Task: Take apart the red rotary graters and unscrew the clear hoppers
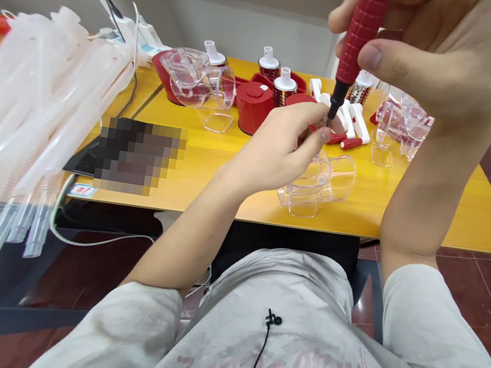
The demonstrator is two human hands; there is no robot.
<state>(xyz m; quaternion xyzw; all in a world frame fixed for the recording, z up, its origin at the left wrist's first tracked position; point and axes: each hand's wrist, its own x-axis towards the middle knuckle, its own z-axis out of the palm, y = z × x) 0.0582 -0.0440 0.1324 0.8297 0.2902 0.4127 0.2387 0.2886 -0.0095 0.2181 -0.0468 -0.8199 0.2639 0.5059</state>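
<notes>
My right hand (431, 70) is raised at the upper right, its fingers wrapped round a red screwdriver (358, 40) with a black collar. The screwdriver points down, its tip at the fingertips of my left hand (284, 143). Those fingers are pinched together round the tip; anything small between them is too hidden to make out. Just below and behind my left hand, a clear plastic housing (340, 177) lies on its side near the table's front edge.
On the yellow table (199, 183) stand red parts (254, 107), white-topped metal cylinders (284, 87), white handles (360, 124) and more clear housings (398, 127). Long plastic-wrapped tubes (28, 112) fill the left side. A dark, partly pixelated device (111, 150) and cables lie nearby.
</notes>
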